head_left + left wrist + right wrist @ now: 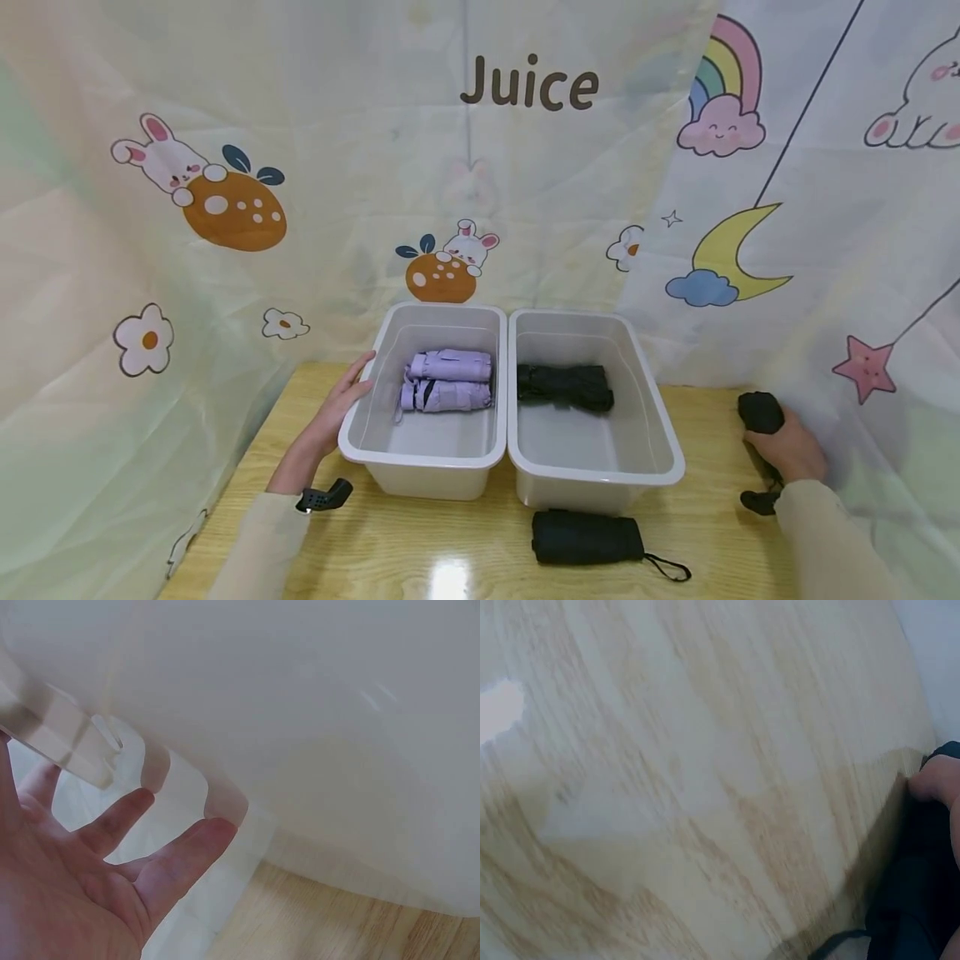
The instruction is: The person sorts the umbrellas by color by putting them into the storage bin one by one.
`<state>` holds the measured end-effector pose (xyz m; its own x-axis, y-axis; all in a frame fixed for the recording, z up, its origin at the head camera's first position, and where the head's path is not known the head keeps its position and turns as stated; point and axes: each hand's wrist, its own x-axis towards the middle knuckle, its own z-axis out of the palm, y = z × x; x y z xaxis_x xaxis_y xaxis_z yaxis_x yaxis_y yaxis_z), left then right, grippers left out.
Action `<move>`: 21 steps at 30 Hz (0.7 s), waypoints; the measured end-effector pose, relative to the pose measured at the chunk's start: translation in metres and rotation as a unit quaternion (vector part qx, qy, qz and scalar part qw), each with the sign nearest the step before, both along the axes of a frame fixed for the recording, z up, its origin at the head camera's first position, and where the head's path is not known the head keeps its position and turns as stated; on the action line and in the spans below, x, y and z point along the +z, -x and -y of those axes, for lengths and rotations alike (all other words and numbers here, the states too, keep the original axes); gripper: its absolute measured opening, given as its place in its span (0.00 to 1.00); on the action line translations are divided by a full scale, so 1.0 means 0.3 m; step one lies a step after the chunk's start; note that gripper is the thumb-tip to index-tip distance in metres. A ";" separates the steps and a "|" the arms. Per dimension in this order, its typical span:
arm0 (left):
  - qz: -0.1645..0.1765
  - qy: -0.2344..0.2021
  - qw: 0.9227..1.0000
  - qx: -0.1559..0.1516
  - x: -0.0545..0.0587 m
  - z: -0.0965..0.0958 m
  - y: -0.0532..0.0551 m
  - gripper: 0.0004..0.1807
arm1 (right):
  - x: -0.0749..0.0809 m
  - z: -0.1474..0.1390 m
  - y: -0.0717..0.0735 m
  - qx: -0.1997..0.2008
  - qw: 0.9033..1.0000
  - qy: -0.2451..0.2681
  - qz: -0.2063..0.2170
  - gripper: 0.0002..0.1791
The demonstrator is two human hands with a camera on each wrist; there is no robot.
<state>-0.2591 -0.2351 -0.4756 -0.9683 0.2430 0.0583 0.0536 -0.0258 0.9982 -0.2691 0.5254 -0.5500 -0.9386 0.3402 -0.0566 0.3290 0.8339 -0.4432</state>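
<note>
My left hand rests against the left side of a white bin; in the left wrist view its outstretched fingers touch the outer wall. Inside that bin lie two folded purple umbrellas, one behind the other. At the far right of the table, my right hand grips a folded black umbrella, its fingers wrapped around the dark fabric. The right wrist view catches only part of this umbrella and hand at its right edge, close over the wood.
A second white bin, right beside the first, holds black folded umbrella fabric. Another black umbrella with a wrist loop lies on the wooden table in front of it. A printed curtain hangs behind and at both sides.
</note>
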 end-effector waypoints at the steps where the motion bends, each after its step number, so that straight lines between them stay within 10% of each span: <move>1: 0.001 0.000 1.000 0.000 -0.002 -0.002 0.000 0.32 | 0.003 -0.002 -0.004 0.003 1.000 0.000 -0.003 0.57; 21: 0.004 0.006 1.000 0.001 0.002 0.007 0.002 0.33 | 0.202 0.055 -0.001 0.095 0.992 -0.026 -0.077 0.54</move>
